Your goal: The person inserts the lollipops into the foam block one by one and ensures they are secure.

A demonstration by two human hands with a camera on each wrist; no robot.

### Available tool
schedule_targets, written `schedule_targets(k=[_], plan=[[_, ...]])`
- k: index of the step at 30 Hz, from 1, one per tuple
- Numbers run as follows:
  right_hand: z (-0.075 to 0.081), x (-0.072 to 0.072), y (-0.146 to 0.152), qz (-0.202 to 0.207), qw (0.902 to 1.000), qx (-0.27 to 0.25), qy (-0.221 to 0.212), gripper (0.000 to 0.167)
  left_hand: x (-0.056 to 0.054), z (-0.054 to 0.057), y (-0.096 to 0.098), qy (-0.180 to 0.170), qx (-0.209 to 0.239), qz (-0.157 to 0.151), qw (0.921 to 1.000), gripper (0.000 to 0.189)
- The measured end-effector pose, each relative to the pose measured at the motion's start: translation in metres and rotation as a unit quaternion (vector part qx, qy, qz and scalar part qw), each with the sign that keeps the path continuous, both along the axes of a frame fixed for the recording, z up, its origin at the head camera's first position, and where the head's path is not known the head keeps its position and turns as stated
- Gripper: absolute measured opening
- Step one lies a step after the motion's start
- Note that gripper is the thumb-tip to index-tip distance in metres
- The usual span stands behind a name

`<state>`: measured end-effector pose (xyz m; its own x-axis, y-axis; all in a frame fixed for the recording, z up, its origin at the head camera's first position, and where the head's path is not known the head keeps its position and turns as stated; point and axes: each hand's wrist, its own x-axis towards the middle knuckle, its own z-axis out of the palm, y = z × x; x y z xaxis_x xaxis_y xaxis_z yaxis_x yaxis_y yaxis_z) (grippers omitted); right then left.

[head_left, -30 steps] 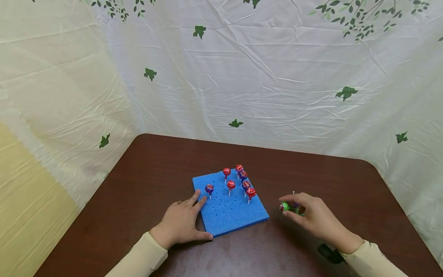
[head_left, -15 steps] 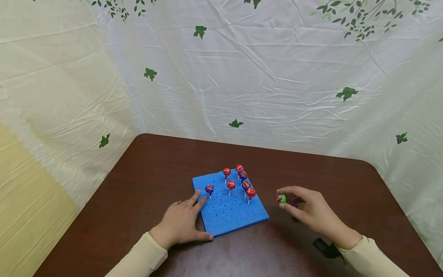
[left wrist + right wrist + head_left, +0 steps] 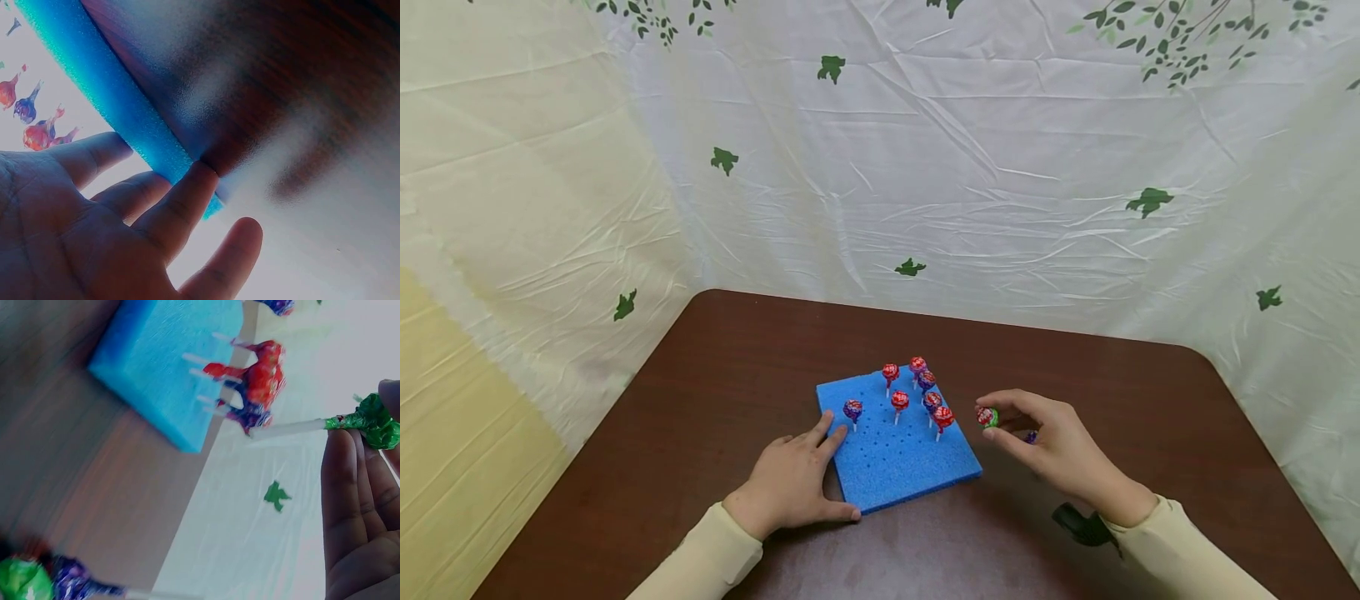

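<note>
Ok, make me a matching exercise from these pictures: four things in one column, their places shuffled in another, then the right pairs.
Things
1. Flat blue foam board
2. Round red-and-green wrapped lollipop
3. Bare left hand
4. White cloth backdrop with green leaves

Places
A. Behind the dark brown, round-cornered table
B. Held by the bare right hand
C. Lying flat on the table
D. Touching the board's left edge

Pairs: 1-C, 2-B, 3-D, 4-A
</note>
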<state>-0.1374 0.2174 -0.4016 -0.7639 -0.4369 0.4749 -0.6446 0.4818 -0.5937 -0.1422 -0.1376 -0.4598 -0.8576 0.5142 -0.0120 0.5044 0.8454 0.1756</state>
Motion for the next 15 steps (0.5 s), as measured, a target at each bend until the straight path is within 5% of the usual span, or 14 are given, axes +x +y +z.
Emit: schedule_targets(k=[15], plan=[[0.006,-0.008,-0.046,0.068,0.9966,-0.009,-0.045,0.037,0.001,0.002,0.000,-0.003,0.001,0.002,1.0000,0.112]])
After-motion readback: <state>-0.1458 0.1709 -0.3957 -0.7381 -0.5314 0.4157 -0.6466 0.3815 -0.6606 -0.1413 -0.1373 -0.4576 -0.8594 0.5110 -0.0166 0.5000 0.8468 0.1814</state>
